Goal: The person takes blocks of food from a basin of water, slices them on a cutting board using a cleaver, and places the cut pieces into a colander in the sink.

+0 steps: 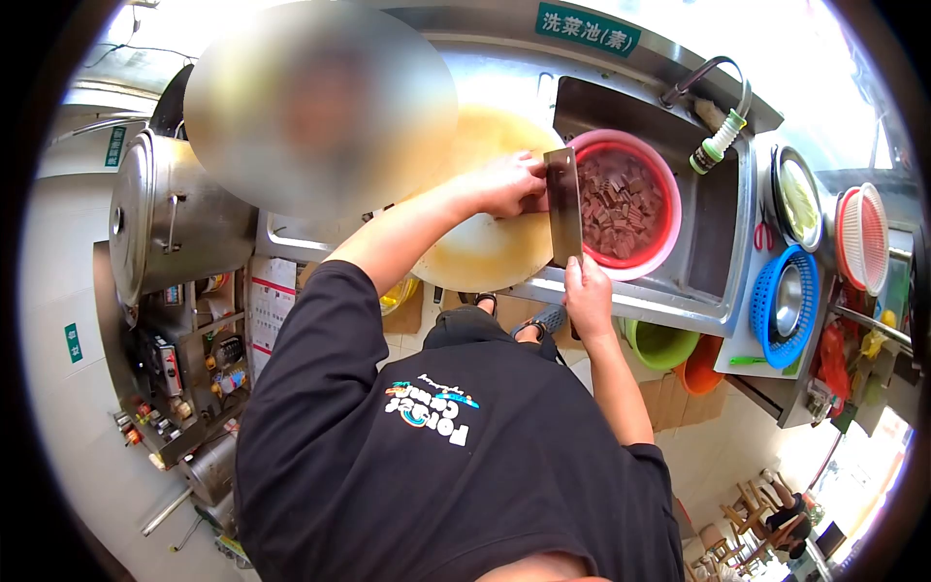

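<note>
My right hand (589, 299) grips the handle of a cleaver (564, 209), whose broad blade stands over the right edge of a round, yellowed cutting board (495, 257). Close against the blade's left side, my left hand (511, 184) has its fingers curled down over a dark red-brown piece (534, 203), mostly hidden by the hand. Just right of the blade, a red basin (667, 209) holds many dark red-brown cut blocks (621, 206) in liquid. It sits inside a pink rim in the sink.
The steel sink (713, 233) has a faucet (722, 141) at its far right. A blue basket (784, 306) with a metal bowl stands to the right. Green (659, 346) and orange (698, 367) tubs are below the counter. A large steel pot (184, 213) stands left. A blurred patch covers the upper left.
</note>
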A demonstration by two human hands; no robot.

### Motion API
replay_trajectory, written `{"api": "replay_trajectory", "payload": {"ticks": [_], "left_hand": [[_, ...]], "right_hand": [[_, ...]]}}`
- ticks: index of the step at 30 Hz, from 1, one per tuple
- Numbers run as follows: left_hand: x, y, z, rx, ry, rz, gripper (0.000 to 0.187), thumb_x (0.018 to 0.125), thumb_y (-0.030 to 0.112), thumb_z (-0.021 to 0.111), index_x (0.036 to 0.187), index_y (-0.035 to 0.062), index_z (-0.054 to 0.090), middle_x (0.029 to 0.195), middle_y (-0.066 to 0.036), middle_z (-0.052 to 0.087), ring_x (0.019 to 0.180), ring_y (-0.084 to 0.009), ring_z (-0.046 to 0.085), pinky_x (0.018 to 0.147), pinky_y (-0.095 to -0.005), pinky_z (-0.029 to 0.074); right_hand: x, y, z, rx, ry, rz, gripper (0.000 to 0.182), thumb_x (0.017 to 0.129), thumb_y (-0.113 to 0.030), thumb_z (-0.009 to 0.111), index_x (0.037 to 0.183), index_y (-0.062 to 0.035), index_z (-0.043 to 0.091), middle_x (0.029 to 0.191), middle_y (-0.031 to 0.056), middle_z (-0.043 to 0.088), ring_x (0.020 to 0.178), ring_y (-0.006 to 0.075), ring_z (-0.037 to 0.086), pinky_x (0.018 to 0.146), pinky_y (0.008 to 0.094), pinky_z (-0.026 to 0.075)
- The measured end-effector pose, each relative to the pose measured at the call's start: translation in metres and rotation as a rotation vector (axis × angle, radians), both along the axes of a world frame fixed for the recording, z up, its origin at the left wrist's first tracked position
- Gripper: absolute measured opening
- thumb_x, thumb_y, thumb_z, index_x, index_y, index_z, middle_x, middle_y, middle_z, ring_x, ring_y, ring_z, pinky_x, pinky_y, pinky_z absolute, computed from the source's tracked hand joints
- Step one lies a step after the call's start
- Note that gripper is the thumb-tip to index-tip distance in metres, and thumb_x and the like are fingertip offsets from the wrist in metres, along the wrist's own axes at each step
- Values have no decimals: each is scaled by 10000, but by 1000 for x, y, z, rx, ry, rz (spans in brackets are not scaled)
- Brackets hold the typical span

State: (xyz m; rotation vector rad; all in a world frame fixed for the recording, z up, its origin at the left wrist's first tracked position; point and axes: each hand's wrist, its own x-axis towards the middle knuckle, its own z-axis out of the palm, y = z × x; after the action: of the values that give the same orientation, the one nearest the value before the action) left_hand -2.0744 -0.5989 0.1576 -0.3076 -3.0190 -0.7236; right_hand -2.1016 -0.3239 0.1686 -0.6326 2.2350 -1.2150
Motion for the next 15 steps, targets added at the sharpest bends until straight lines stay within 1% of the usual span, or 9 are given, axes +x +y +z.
{"api": "replay_trajectory", "payload": {"ticks": [3, 4, 6, 7, 9, 10, 12, 14, 15], "left_hand": [[-3, -2, 3, -14, -53, -1, 226, 741, 129, 707, 963, 107, 737, 1150, -109, 630, 1086, -346, 562, 947, -443, 493], [-3, -2, 0, -33, -47, -4, 222, 739, 132, 710, 958, 105, 733, 1146, -108, 631, 1083, -343, 565, 940, -443, 496], [-2, -5, -1, -52, -46, 3, 218, 738, 134, 713, 953, 104, 730, 1142, -108, 631, 1079, -340, 567, 934, -442, 499], [1, -5, -3, -11, 7, 0, 210, 738, 137, 713, 945, 104, 728, 1133, -107, 633, 1074, -337, 568, 929, -441, 499], [3, -5, -3, 26, 65, -7, 202, 739, 141, 713, 937, 104, 725, 1123, -105, 635, 1069, -335, 569, 925, -439, 499], [3, -6, -1, -10, 21, -3, 193, 738, 145, 716, 927, 104, 725, 1108, -103, 637, 1057, -336, 572, 918, -440, 499], [1, -7, -1, -49, -18, 0, 185, 737, 149, 720, 916, 105, 725, 1093, -101, 639, 1044, -337, 576, 911, -440, 499], [5, -7, -5, 26, 91, -3, 186, 737, 158, 723, 916, 110, 726, 1075, -101, 640, 1038, -341, 576, 902, -442, 500], [8, -5, -6, 32, 84, -1, 186, 737, 158, 723, 916, 110, 726, 1075, -101, 640, 1038, -341, 576, 902, -442, 500]], "right_hand": [[-6, -3, -7, 89, 6, 73, 208, 988, -164, 545, 1007, 10, 657, 824, 265, 643, 780, 463, 615, 682, 485, 479], [-4, -2, -8, 20, 12, 65, 209, 988, -169, 548, 997, 10, 656, 824, 264, 645, 774, 456, 619, 682, 484, 480], [0, -6, 1, -2, 19, 33, 209, 988, -167, 547, 1000, 11, 656, 825, 262, 647, 772, 453, 620, 684, 482, 480], [4, -4, 6, -15, 17, -2, 208, 988, -165, 547, 1002, 12, 656, 825, 259, 648, 770, 450, 621, 686, 481, 481], [3, -7, 5, 1, -32, -16, 208, 989, -160, 547, 1022, 9, 662, 817, 249, 648, 760, 438, 624, 682, 472, 481], [1, -5, -7, 13, -15, 26, 211, 991, -162, 545, 1022, 11, 661, 817, 249, 648, 761, 439, 624, 683, 471, 483], [0, -7, -5, 21, 8, 66, 214, 993, -164, 543, 1021, 14, 659, 816, 248, 648, 761, 439, 624, 684, 469, 485], [7, -5, 2, -4, 18, 23, 222, 992, -170, 537, 1022, 12, 661, 849, 256, 660, 796, 452, 629, 701, 476, 492], [9, -5, 5, 2, 11, 24, 222, 992, -170, 537, 1022, 12, 661, 849, 256, 660, 796, 452, 629, 701, 476, 492]]}}
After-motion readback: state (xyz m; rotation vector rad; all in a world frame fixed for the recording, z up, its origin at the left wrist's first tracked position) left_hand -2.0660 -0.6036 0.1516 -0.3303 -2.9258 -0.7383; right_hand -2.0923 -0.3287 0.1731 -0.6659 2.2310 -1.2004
